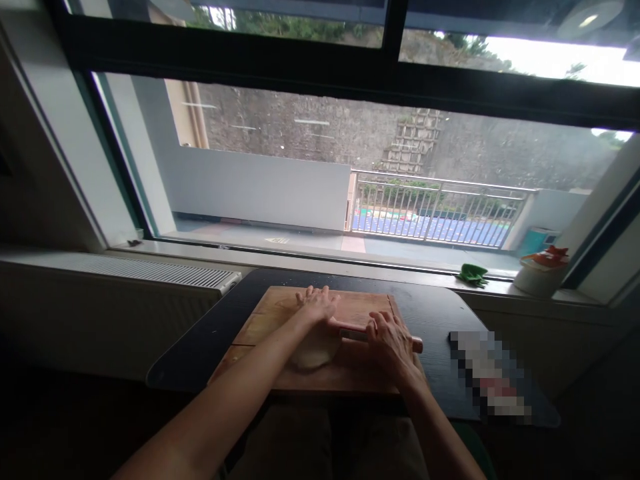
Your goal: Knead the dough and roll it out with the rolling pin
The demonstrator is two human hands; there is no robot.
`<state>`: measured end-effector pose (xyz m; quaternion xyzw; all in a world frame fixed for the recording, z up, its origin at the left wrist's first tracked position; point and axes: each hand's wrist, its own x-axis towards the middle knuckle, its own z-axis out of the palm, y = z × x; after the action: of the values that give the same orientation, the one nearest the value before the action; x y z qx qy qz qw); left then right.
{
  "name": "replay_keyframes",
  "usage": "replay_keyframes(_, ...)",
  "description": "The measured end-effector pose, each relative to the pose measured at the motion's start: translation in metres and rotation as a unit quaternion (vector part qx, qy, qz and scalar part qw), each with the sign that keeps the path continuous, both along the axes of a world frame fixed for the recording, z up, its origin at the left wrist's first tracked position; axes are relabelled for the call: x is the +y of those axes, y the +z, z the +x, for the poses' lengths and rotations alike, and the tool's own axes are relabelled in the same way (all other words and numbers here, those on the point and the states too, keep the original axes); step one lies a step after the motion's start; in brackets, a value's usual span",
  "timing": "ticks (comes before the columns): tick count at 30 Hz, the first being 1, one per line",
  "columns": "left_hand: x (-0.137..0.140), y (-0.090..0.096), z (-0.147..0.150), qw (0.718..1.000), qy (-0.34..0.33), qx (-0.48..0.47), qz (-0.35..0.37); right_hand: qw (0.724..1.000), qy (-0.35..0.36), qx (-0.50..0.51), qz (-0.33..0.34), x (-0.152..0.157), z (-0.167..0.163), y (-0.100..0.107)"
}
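A flat, pale piece of dough lies on a wooden board, partly covered by my left forearm. My left hand is at the dough's far side, its fingers stretched out and somewhat apart; whether the fingertips touch dough or board I cannot tell. My right hand is closed around a wooden rolling pin near its right end. The pin lies across the right part of the board, its left end close to the dough and my left wrist.
The board rests on a dark table with rounded corners. At the right lies a blurred-out object. A radiator stands on the left. On the windowsill are a green item and a pale pot with something orange on top.
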<state>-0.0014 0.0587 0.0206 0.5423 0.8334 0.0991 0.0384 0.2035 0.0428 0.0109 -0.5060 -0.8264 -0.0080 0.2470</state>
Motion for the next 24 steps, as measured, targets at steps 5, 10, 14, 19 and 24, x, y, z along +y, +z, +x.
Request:
replay_keyframes(5, 0.007, -0.002, -0.002, 1.0, -0.002, 0.005, 0.011, 1.0, 0.0, 0.002, 0.005, 0.003, -0.001, -0.003)
replay_keyframes(10, -0.012, 0.0, 0.005, 0.999, -0.015, 0.01, 0.032, 1.0, 0.001, -0.016, 0.021, -0.003, -0.001, -0.007)
replay_keyframes(14, -0.034, -0.004, 0.013, 0.999, -0.019, 0.022, 0.038, 0.999, 0.011, -0.026, 0.029, -0.012, 0.0, -0.005)
replay_keyframes(19, -0.052, -0.008, 0.019, 0.998, -0.023, 0.042, 0.051, 0.999, 0.01, -0.036, 0.029, -0.017, -0.001, -0.001)
replay_keyframes(24, -0.04, -0.001, 0.016, 1.0, -0.005, 0.014, 0.024, 0.999, 0.009, -0.031, 0.015, -0.01, -0.003, 0.0)
